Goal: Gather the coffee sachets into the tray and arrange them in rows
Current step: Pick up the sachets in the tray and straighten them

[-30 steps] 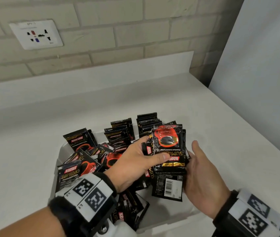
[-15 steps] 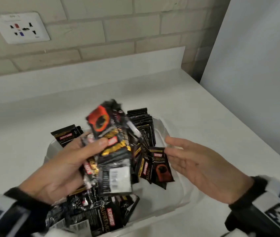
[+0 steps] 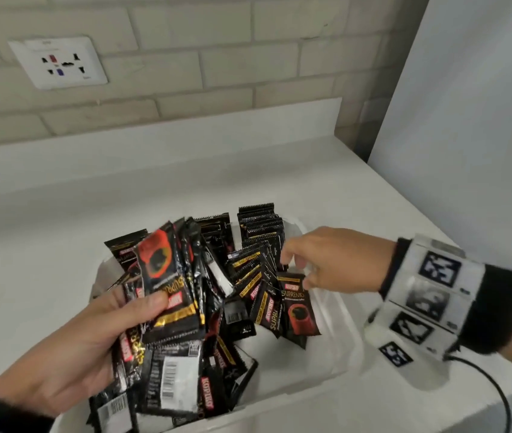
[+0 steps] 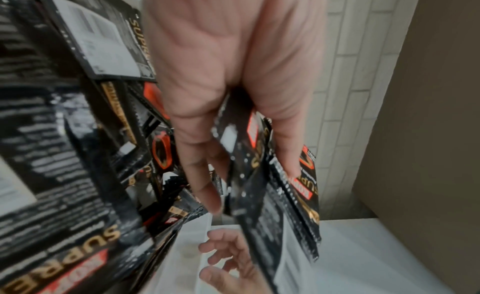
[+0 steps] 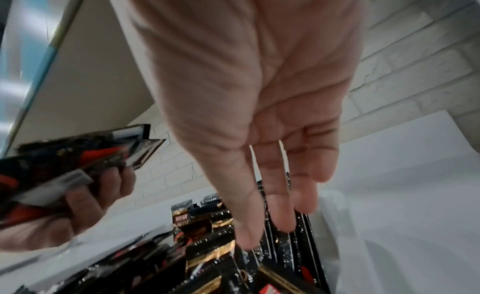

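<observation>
A translucent white tray (image 3: 346, 354) on the counter holds many black coffee sachets. My left hand (image 3: 142, 310) grips a fanned bundle of sachets (image 3: 170, 295) above the tray's left half, thumb on top; the left wrist view shows that bundle (image 4: 262, 181) pinched between thumb and fingers. My right hand (image 3: 298, 270) reaches into the tray's back right with fairly straight fingers. Its fingertips (image 5: 281, 220) touch the tops of a leaning row of sachets (image 3: 248, 276). Behind it stands a neater upright row (image 3: 259, 225). One sachet (image 3: 298, 310) faces front.
The white counter (image 3: 61, 232) runs back to a brick wall with a socket plate (image 3: 57, 62). A tall white panel (image 3: 473, 145) closes off the right side. A black cable (image 3: 495, 385) hangs from my right wrist band near the counter's front edge.
My left hand lifted the bundle out of the tray and keeps holding it. My right hand, open beside it before, has moved forward and left onto the leaning row.
</observation>
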Demonstrator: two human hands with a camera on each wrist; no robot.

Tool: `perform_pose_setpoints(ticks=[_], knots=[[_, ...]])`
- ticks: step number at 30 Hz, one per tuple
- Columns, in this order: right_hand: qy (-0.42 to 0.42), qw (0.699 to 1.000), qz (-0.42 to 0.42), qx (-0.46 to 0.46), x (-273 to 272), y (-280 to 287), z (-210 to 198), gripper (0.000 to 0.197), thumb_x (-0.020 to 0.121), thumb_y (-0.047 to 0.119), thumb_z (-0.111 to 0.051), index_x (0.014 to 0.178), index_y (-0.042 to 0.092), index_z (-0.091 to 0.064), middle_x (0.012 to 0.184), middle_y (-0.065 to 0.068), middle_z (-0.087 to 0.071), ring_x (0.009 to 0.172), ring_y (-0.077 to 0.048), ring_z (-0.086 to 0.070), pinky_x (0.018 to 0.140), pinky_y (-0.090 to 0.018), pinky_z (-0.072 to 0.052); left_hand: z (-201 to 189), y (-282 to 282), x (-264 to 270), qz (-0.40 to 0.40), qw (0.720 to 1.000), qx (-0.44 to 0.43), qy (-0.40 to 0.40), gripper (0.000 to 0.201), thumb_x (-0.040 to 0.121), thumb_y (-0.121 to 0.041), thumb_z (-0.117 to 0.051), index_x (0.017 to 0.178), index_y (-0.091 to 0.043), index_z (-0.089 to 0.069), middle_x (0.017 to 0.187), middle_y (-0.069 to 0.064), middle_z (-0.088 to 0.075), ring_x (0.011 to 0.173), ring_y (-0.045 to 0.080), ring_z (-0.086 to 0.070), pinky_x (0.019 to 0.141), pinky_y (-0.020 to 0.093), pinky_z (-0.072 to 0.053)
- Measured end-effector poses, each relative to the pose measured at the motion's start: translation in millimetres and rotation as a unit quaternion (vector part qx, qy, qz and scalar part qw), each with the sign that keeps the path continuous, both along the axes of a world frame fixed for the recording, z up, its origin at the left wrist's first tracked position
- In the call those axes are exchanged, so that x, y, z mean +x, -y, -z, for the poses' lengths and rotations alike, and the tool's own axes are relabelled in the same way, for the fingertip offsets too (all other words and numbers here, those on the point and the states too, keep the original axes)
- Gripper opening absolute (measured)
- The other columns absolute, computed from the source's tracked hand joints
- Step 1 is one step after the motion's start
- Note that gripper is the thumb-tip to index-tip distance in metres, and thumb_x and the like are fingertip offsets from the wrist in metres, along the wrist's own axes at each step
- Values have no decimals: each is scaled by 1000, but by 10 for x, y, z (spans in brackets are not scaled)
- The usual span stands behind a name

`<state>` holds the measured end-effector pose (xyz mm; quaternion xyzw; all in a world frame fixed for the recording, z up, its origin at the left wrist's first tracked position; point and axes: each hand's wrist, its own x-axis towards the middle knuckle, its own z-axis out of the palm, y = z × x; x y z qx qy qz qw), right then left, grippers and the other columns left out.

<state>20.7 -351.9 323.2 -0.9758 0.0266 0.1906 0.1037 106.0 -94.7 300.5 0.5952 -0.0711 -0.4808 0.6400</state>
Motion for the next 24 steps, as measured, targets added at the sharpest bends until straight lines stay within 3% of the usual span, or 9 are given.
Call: perform_pose_setpoints(ticks=[4,6,8,11,13,16,18,21,24], knots=[[-75,991,-45,-97,219,32,144,44,82,30,-66,121,19,-47,112,0,-59,99,-21,-56,84,-31,-46,-30,125,-99,109,991,54,55,65,21,-34,-95,78,-10,-76,91,21,-72,78,28,-72,61,25,-57],[-57,985,-73,-149,278,14,221,42,77,34,-70,111,17,-52,100,0,-63,90,-21,-58,81,-33,-48,-47,231,-131,152,981,72,95,44,40,-35,-91,79,-20,-77,89,9,-75,82,15,-71,63,14,-52],[-32,971,-119,-207,304,-23,278,30,78,32,-69,100,14,-59,90,-2,-66,85,-21,-60,76,-30,-43,-70,338,-128,187,971,94,114,26,59,-23,-80,84,-19,-76,90,2,-75,86,9,-70,71,10,-50],[-36,956,-154,-247,310,-72,298,18,84,26,-62,95,11,-65,79,-2,-65,79,-20,-61,77,-30,-38,-104,461,-121,251,950,139,120,14,74,-8,-72,87,-11,-72,95,1,-75,93,12,-69,86,17,-49],[-38,953,-154,-257,330,-74,295,13,86,26,-60,84,13,-62,66,2,-52,70,-18,-53,77,-30,-30,-111,515,-133,296,935,159,117,12,77,-6,-71,87,-14,-71,98,2,-74,95,14,-69,91,22,-48],[-30,956,-145,-252,344,-45,321,30,84,27,-61,62,19,-44,58,6,-44,62,-14,-46,76,-30,-22,-85,602,-183,344,917,172,106,18,79,-6,-72,96,-12,-71,105,6,-72,102,21,-67,98,34,-48],[-29,960,-140,-242,349,-33,329,31,83,29,-62,60,20,-42,58,6,-44,66,-16,-50,76,-31,-20,-55,673,-226,350,912,185,105,21,80,-5,-71,100,-8,-69,107,7,-71,100,20,-66,93,27,-50],[-39,962,-143,-230,347,-13,337,24,83,36,-63,68,21,-52,63,7,-51,76,-17,-57,76,-31,-21,-27,774,-285,338,914,198,111,28,80,-6,-71,108,-7,-67,109,4,-70,91,9,-65,76,9,-50],[-30,962,-147,-228,326,12,357,26,79,41,-65,68,20,-54,65,5,-56,77,-18,-57,74,-31,-21,13,845,-308,323,923,186,101,17,79,-6,-72,91,-18,-70,90,-8,-72,80,0,-65,69,4,-48]])
